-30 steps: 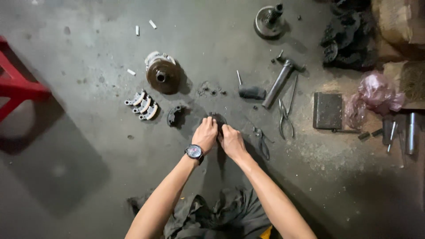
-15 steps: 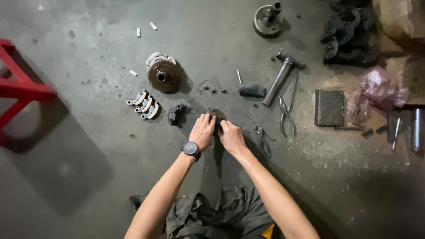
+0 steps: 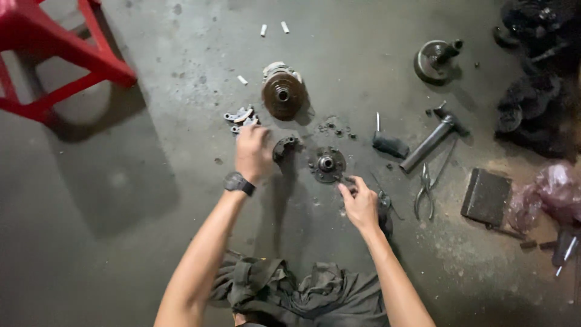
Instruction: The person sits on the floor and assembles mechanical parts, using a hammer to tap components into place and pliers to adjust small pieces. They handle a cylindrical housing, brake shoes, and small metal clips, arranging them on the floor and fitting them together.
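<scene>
I count 1 round hub plate [image 3: 327,164] on the floor, my right hand [image 3: 361,206] pinching its edge. My left hand [image 3: 253,152], fingers curled, reaches 1 cluster of grey shoes [image 3: 240,118]; grip unclear.

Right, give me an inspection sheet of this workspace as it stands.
Surface: grey concrete floor, stained and gritty.
Job's things: round hub plate flat on the floor; curved metal shoes in a small pile; another curved piece beside the left hand.
Clutter: brown drum, hammer, pliers, dark flat block, pink plastic bag, small white stubs.
Grippers: left hand, wearing a watch, reaches over the shoes; right hand has fingertips at the hub plate's edge.
Cables: nothing seen.
Surroundings: red stool top left; dark machine parts top right; dark cloth below.
</scene>
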